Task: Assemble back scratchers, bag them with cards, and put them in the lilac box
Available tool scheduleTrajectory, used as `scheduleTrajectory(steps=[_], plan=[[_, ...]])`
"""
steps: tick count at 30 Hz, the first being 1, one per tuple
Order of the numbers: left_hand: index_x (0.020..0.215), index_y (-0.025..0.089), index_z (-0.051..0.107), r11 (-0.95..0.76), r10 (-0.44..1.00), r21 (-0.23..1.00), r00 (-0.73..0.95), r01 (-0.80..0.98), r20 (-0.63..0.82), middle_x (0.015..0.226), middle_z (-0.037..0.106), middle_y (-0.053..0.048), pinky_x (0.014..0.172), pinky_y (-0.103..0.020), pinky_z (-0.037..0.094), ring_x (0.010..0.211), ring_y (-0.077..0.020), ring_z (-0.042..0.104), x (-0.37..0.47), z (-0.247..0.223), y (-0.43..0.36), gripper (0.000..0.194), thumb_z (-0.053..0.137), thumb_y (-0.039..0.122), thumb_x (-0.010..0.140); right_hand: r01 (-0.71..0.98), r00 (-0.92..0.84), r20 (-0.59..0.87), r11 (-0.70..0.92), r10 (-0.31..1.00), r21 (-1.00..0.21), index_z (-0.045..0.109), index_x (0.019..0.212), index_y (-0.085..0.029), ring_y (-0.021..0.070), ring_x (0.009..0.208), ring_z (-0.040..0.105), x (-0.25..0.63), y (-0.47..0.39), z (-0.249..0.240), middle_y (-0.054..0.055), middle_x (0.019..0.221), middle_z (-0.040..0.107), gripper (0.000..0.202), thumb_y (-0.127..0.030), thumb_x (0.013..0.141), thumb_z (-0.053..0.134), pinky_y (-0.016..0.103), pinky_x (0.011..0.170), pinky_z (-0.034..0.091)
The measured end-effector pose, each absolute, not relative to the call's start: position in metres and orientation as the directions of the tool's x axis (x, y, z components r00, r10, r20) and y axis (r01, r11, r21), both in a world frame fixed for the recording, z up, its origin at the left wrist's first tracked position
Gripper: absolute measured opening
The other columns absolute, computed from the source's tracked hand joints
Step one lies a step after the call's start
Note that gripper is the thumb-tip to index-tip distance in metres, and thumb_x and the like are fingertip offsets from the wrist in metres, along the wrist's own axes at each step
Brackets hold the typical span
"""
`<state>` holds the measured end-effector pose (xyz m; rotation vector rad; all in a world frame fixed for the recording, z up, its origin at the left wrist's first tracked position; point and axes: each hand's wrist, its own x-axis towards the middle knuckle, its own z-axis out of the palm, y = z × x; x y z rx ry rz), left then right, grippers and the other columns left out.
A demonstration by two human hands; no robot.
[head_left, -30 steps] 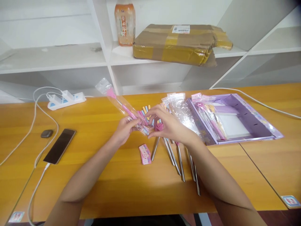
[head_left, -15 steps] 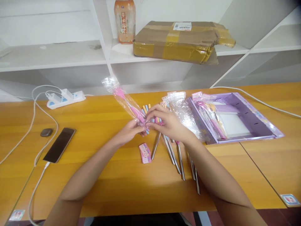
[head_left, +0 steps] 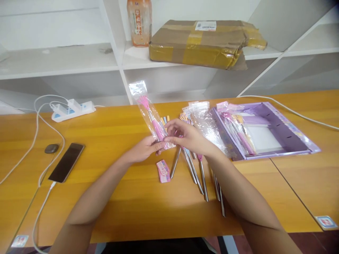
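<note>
A clear plastic bag [head_left: 144, 113] with a pink hand-shaped stick [head_left: 155, 124] inside is held tilted above the table. My left hand [head_left: 145, 149] pinches its lower end from the left. On the other side, my right hand [head_left: 185, 135] closes its fingers on the same lower end. Metal rods [head_left: 196, 173] with coloured ends lie under and beside my right hand, partly hidden by it. A small pink card [head_left: 163, 171] lies just below the hands. Right of them are flat clear bags [head_left: 205, 121] and a purple box [head_left: 293, 141] holding bagged sticks [head_left: 239, 135].
A phone [head_left: 67, 163], a small black object [head_left: 51, 148] and a white power strip [head_left: 73, 111] with cables are at the left. On the shelf behind stand an orange bottle [head_left: 139, 23] and a taped carton [head_left: 197, 44].
The bag with the pink stick has swung to a more upright angle, its top moving right. Both hands still grip its lower end.
</note>
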<state>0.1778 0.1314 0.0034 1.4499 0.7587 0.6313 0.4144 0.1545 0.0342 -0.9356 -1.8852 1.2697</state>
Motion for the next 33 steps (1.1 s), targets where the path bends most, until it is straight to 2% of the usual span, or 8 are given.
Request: scheduleTrajectory(steps=[4,8,14,18,21,24,27,33], plan=[[0.105,0.016,0.067,0.047,0.771,0.995,0.63,0.084,-0.09,0.091,0.062,-0.004,0.076,-0.032,0.051,0.08,-0.017,0.059,0.178,0.004,0.131,0.048,0.064,0.064,0.102,0.189,-0.577,0.06,0.204,0.814,-0.961,0.071,0.113,-0.02,0.0156,0.085,0.063,0.421,0.158,0.035,0.0,0.094,0.068,0.039,-0.047,0.089,0.085,0.033,0.076,0.049],[0.11,0.017,0.071,0.037,0.761,0.997,0.645,0.069,-0.073,0.099,0.066,-0.006,0.075,-0.032,0.051,0.079,-0.0163,0.058,0.179,0.01,0.13,0.044,0.066,0.061,0.102,0.148,-0.617,0.019,0.14,0.787,-0.979,0.07,0.105,-0.019,0.015,0.08,0.062,0.42,0.159,0.037,-0.001,0.087,0.068,0.037,-0.048,0.089,0.085,0.032,0.076,0.049],[0.102,0.017,0.069,-0.008,0.781,0.992,0.62,0.125,-0.072,0.09,0.063,-0.003,0.075,-0.03,0.048,0.079,-0.0162,0.056,0.177,0.013,0.13,0.039,0.066,0.056,0.103,0.187,-0.634,-0.021,0.127,0.773,-0.974,0.065,0.091,-0.02,0.0145,0.076,0.059,0.415,0.157,0.038,-0.001,0.081,0.065,0.04,-0.057,0.093,0.078,0.03,0.072,0.047],[0.116,0.019,0.064,0.028,0.822,0.997,0.566,0.066,-0.061,0.095,0.064,-0.003,0.076,-0.03,0.05,0.079,-0.0152,0.059,0.177,0.006,0.132,0.038,0.072,0.052,0.101,0.23,-0.628,-0.016,0.166,0.778,-0.959,0.064,0.087,-0.02,0.014,0.074,0.055,0.417,0.158,0.038,-0.002,0.078,0.061,0.039,-0.057,0.096,0.074,0.03,0.071,0.044],[0.126,0.02,0.062,0.05,0.86,0.998,0.507,0.025,-0.056,0.11,0.07,-0.006,0.085,-0.032,0.054,0.095,-0.019,0.068,0.177,0.002,0.133,0.043,0.08,0.046,0.096,0.252,-0.635,-0.036,0.163,0.772,-0.954,0.064,0.086,-0.02,0.0131,0.071,0.053,0.416,0.158,0.036,-0.003,0.077,0.06,0.04,-0.057,0.097,0.072,0.029,0.07,0.043],[0.122,0.019,0.065,0.062,0.859,0.998,0.507,0.03,-0.068,0.115,0.073,-0.009,0.09,-0.035,0.055,0.103,-0.0225,0.07,0.176,0.002,0.135,0.042,0.083,0.043,0.093,0.198,-0.634,-0.037,0.116,0.773,-0.973,0.064,0.093,-0.02,0.0144,0.076,0.058,0.413,0.158,0.032,-0.002,0.081,0.063,0.037,-0.055,0.094,0.078,0.03,0.073,0.047],[0.116,0.018,0.067,0.067,0.843,0.998,0.534,0.013,-0.064,0.108,0.074,-0.008,0.086,-0.035,0.055,0.096,-0.0216,0.071,0.176,0.002,0.137,0.041,0.085,0.045,0.091,0.13,-0.639,-0.032,0.066,0.769,-0.989,0.063,0.098,-0.021,0.0155,0.079,0.062,0.41,0.157,0.028,-0.001,0.084,0.066,0.036,-0.051,0.091,0.082,0.032,0.077,0.051],[0.113,0.02,0.071,0.06,0.784,0.998,0.62,-0.003,-0.045,0.106,0.076,-0.008,0.084,-0.035,0.056,0.092,-0.0207,0.071,0.172,0.001,0.138,0.036,0.084,0.047,0.092,0.108,-0.716,-0.052,0.037,0.696,-0.993,0.062,0.095,-0.022,0.0161,0.085,0.067,0.409,0.157,0.026,0.0,0.091,0.07,0.027,-0.044,0.096,0.077,0.034,0.083,0.054]])
